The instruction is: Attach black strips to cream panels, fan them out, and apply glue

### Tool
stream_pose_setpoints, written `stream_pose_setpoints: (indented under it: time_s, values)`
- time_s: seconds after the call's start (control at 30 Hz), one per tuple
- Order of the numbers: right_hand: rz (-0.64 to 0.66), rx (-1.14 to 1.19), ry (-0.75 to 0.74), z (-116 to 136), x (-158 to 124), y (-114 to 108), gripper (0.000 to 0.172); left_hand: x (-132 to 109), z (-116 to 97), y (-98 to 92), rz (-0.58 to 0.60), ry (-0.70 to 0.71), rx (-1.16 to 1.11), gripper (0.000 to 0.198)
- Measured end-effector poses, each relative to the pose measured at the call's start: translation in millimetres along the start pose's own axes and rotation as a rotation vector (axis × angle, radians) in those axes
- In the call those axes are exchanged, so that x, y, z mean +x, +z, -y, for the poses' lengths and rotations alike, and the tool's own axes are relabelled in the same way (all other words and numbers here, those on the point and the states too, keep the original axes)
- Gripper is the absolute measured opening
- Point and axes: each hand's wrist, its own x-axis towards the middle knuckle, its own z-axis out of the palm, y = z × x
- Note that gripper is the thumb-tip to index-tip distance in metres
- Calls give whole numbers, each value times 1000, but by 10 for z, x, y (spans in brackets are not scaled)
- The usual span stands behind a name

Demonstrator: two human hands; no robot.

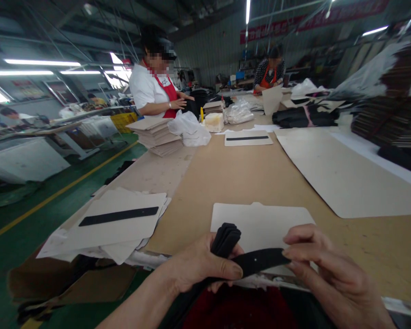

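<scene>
My left hand (205,267) is closed around a bundle of black strips (226,240), with its thumb pressed over them. One black strip (260,262) with a small light dot stretches from there to the right. Its far end is pinched between the thumb and fingers of my right hand (324,262). Just beyond both hands, a pale board (256,224) lies on the table, partly covered by them. To the left is a stack of pale boards (123,235) with another black strip (119,216) lying across the top one.
The brown table (226,178) carries a large pale sheet (356,178) on the right. A board with a black strip (248,138), stacked cardboard (157,135) and plastic bags (192,128) lie farther back. Two people in aprons work beyond. A cardboard box (71,281) stands below left.
</scene>
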Motion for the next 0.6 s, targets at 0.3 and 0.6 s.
stream_pose_setpoints:
  time_s: [0.3, 0.6]
  values:
    - [416, 259, 623, -7, -119, 50, 38, -7, 8, 148, -170, -12, 416, 22]
    - [157, -63, 558, -486, -311, -640, 32, -296, 29, -71, 8, -214, 463, 19]
